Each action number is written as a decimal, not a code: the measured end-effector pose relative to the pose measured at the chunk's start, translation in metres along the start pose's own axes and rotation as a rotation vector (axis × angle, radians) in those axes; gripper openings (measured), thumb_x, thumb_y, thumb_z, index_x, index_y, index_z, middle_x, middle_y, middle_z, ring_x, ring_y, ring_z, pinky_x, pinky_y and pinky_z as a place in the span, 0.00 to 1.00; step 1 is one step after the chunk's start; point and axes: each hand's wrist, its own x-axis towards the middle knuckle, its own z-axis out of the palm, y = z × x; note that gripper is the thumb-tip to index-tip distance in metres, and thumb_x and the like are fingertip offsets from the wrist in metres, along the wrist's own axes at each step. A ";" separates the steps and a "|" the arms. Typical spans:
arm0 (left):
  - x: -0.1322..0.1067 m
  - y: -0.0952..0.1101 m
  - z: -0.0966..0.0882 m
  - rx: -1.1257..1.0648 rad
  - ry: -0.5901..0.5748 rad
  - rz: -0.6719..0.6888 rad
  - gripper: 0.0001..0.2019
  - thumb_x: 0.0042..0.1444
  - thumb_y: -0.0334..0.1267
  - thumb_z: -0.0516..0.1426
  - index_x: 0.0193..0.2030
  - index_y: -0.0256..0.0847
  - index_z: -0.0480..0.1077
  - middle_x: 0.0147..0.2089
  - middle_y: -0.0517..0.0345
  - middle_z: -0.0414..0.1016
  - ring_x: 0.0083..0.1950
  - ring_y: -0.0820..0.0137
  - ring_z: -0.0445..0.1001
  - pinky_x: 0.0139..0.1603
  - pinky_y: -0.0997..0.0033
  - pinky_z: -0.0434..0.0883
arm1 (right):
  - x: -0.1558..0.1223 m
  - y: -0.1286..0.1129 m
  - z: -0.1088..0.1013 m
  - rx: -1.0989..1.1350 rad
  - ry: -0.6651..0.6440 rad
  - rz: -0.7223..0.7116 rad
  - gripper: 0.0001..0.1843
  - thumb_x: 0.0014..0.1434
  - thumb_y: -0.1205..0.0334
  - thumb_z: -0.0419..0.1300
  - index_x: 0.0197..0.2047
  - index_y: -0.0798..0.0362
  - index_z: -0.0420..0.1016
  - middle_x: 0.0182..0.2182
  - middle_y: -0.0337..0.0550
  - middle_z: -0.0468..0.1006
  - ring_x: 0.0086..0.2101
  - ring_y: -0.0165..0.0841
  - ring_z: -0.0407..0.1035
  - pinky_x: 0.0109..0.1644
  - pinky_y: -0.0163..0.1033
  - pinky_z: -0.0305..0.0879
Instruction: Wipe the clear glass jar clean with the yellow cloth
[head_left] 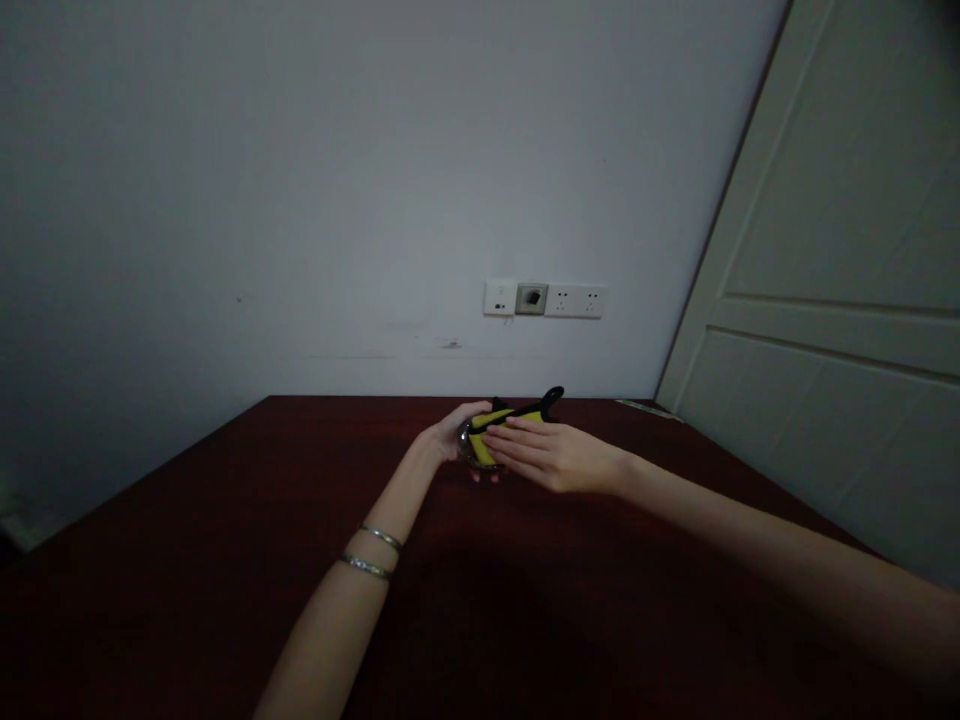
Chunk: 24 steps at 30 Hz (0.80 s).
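My left hand [456, 428] is wrapped round a shiny, rounded bowl-like thing [465, 445]; some of its fingertips show below the rim. Over the bowl lies a yellow cloth [484, 452] with black edging and a black hanging loop that sticks up at the right. From the right, my right hand [536, 455] presses the cloth against the bowl, fingers straight and close together. Its thumb is hidden, and the cloth covers most of the bowl. Both hands are held above the dark red table [337, 470].
Behind the table stands a pale wall [375, 200] with a row of sockets and switch plates [574, 301]. A light panelled door [840, 300] rises along the right side. At the far right table edge lies a thin pale strip [645, 408].
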 end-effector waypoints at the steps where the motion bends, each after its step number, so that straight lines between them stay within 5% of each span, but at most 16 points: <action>1: 0.002 -0.001 0.000 0.021 0.012 -0.026 0.25 0.49 0.58 0.51 0.35 0.35 0.69 0.26 0.45 0.78 0.26 0.53 0.78 0.16 0.60 0.72 | 0.000 0.001 0.004 -0.009 0.001 -0.043 0.18 0.64 0.70 0.49 0.56 0.66 0.68 0.56 0.56 0.71 0.57 0.38 0.65 0.63 0.45 0.62; 7: 0.005 -0.004 0.006 0.161 0.181 -0.180 0.25 0.54 0.57 0.47 0.27 0.35 0.69 0.22 0.43 0.76 0.20 0.57 0.75 0.12 0.62 0.69 | 0.005 0.006 0.021 -0.062 -0.055 -0.218 0.18 0.65 0.70 0.48 0.53 0.64 0.71 0.53 0.53 0.75 0.57 0.37 0.65 0.63 0.46 0.60; 13: -0.012 0.009 0.021 0.275 0.466 -0.007 0.21 0.53 0.55 0.51 0.32 0.36 0.70 0.19 0.52 0.74 0.18 0.64 0.72 0.14 0.69 0.66 | -0.006 0.001 0.035 -0.124 -0.108 0.017 0.21 0.66 0.72 0.43 0.60 0.59 0.63 0.61 0.51 0.66 0.62 0.33 0.57 0.62 0.58 0.58; 19: -0.013 0.020 0.021 0.333 0.657 0.542 0.14 0.46 0.46 0.58 0.26 0.35 0.72 0.21 0.57 0.73 0.22 0.72 0.68 0.25 0.74 0.64 | -0.003 -0.004 0.040 -0.183 -0.121 0.206 0.24 0.63 0.76 0.43 0.62 0.63 0.59 0.61 0.56 0.63 0.62 0.39 0.57 0.49 0.53 0.72; 24: -0.007 0.023 0.025 0.303 0.766 0.793 0.15 0.45 0.47 0.58 0.25 0.34 0.73 0.26 0.57 0.75 0.30 0.70 0.70 0.33 0.73 0.64 | 0.007 -0.012 0.035 -0.067 -0.129 0.476 0.26 0.61 0.75 0.44 0.63 0.63 0.58 0.62 0.57 0.62 0.62 0.41 0.57 0.39 0.41 0.76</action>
